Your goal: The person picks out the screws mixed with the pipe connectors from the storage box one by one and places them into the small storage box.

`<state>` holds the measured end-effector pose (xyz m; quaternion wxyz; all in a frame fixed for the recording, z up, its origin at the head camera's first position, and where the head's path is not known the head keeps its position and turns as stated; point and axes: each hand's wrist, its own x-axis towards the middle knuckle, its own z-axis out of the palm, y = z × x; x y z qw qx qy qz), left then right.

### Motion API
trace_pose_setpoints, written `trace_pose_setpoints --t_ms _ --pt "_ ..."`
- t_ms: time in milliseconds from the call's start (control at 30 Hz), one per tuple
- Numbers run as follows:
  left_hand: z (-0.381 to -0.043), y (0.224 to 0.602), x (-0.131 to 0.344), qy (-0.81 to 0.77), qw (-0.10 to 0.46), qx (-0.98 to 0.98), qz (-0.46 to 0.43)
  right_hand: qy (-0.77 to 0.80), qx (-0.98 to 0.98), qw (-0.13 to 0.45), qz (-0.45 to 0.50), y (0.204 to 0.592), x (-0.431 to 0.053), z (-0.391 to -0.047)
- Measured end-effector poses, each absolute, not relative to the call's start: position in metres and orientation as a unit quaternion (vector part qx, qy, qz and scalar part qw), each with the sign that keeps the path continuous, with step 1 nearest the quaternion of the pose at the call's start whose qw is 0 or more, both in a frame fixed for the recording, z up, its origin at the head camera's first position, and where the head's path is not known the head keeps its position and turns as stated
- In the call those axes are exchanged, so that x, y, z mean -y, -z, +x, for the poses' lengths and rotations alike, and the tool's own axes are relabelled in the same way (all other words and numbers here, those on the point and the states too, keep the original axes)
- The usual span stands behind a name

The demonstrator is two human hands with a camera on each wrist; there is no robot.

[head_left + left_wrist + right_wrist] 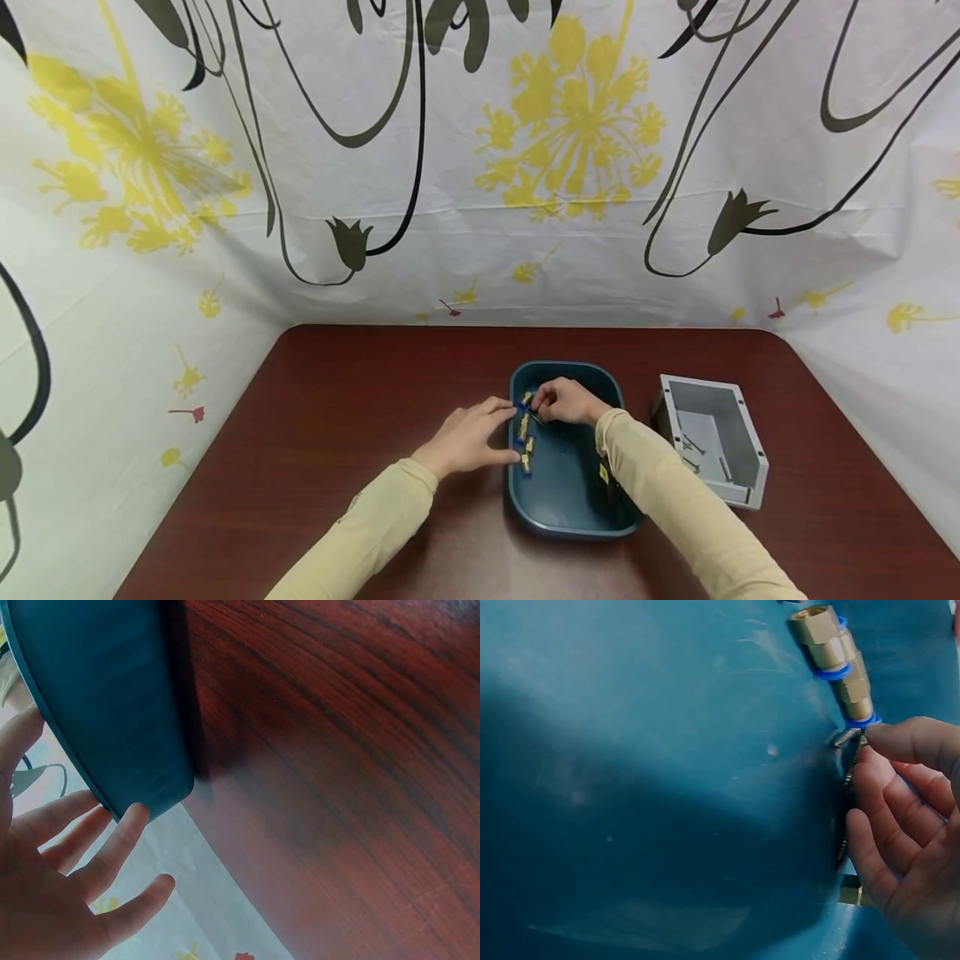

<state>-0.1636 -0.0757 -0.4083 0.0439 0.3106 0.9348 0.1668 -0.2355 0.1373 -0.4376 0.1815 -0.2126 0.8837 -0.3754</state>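
A dark teal bin (pixel 558 508) stands on the table, and several brass fittings with blue rings (pixel 523 429) lie along its left side. My right hand (pixel 567 402) reaches into the bin; its thumb and forefinger pinch a small screw (pixel 846 738), mostly hidden by the fingertips. Right beside those fingertips lie brass fittings (pixel 853 690). Another brass piece (pixel 850 891) shows below the fingers. My left hand (pixel 468 437) has its fingers spread and touches the bin's left rim. From the left wrist, the fingertips rest along the bin's outer edge (pixel 112 712).
To the right of the bin, a grey open box (pixel 712 417) holds several screws (pixel 692 450). A dark item with a yellow label (pixel 603 473) lies in the bin, partly behind my right sleeve. A patterned white cloth (pixel 450 192) hangs behind the brown table (pixel 390 367).
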Motion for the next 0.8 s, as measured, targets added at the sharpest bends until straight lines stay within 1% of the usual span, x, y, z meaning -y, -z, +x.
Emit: trace_pose_setpoints --t_ms 400,700,800 --pt "-0.164 0.409 0.076 -0.170 0.043 -0.934 0.312 0.374 -0.893 0.159 -0.192 0.444 -0.131 -0.233" --pt "-0.165 0.410 0.076 -0.169 0.043 -0.934 0.311 0.318 -0.918 0.103 -0.214 0.450 -0.126 -0.233" --pt "-0.164 0.410 0.076 -0.169 0.043 -0.934 0.311 0.302 -0.924 0.094 -0.215 0.452 -0.126 -0.233"
